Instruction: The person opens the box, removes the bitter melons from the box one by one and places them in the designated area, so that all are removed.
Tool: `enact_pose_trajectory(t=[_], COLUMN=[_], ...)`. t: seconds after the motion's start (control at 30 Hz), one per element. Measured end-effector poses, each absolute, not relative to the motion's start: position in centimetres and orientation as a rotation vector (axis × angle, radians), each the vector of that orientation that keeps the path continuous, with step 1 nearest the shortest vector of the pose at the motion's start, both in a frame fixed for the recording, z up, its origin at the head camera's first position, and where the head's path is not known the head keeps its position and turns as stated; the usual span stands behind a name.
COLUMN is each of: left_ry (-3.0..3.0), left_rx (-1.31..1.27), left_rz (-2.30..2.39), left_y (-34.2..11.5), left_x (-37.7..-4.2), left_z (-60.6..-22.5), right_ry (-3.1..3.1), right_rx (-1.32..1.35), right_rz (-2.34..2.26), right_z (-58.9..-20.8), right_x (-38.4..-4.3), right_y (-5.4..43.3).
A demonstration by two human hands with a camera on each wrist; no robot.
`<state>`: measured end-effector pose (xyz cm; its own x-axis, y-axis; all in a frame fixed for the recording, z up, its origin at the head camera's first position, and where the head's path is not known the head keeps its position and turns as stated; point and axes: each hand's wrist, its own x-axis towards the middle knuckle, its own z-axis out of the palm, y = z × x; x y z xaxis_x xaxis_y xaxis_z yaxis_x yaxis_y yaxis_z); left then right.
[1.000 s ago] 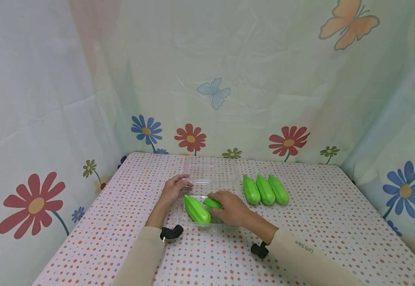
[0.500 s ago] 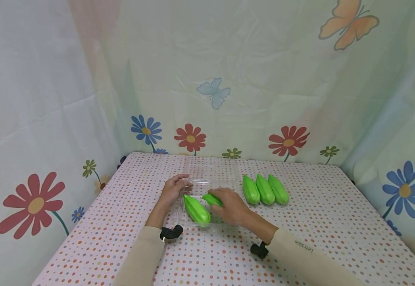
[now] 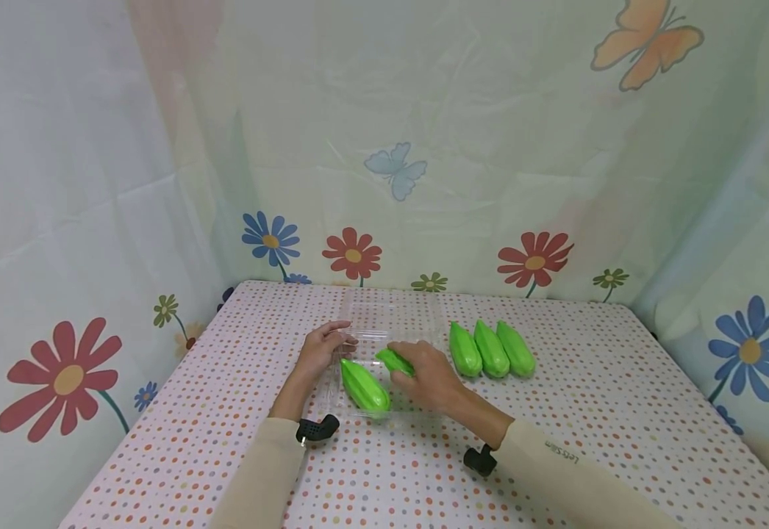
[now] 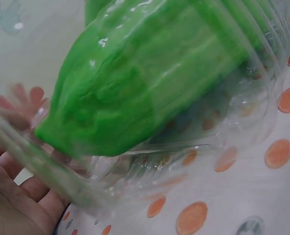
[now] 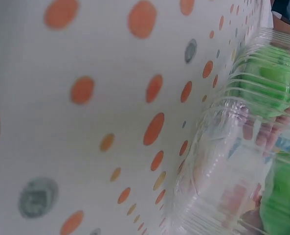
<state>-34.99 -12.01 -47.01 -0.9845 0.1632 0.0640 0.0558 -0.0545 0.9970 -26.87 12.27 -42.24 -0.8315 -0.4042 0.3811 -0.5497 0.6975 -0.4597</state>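
Observation:
A clear plastic clamshell box [image 3: 417, 413] lies on the table with its lid [image 3: 391, 312] folded back toward the wall. Inside, on the left, rests a glossy green ridged gourd [image 3: 365, 387], tapered to a point; the left wrist view shows this gourd [image 4: 135, 78] large through the plastic. My left hand [image 3: 320, 351] touches the box's left side near the hinge, fingers loosely extended, and the left wrist view has its fingers [image 4: 34, 188] behind the plastic. My right hand [image 3: 427, 375] grips a second green gourd [image 3: 394, 360] over the box's right half; the palm hides most of it.
To the right of the box, three similar green gourds [image 3: 492, 349] lie side by side. The dotted tablecloth [image 3: 384, 485] covers the table, and a flowered curtain [image 3: 490, 147] closes off the back and sides.
My right hand has shifted slightly away from me with its gourd, whose visible tip has turned a little. The left hand and the other gourds stay in place.

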Motion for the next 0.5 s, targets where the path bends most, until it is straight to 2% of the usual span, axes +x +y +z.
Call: enact_pose_trajectory(t=[0.5], left_ry=[2.131], left_rx=[0.265], left_rz=[2.21], left_y=[-12.03], left_x=[-35.05], left_z=[-47.26], right_ry=[-2.565], right_rx=[0.7], right_rz=[0.833], right_z=[-42.07], right_x=[-27.03], right_y=[12.74])
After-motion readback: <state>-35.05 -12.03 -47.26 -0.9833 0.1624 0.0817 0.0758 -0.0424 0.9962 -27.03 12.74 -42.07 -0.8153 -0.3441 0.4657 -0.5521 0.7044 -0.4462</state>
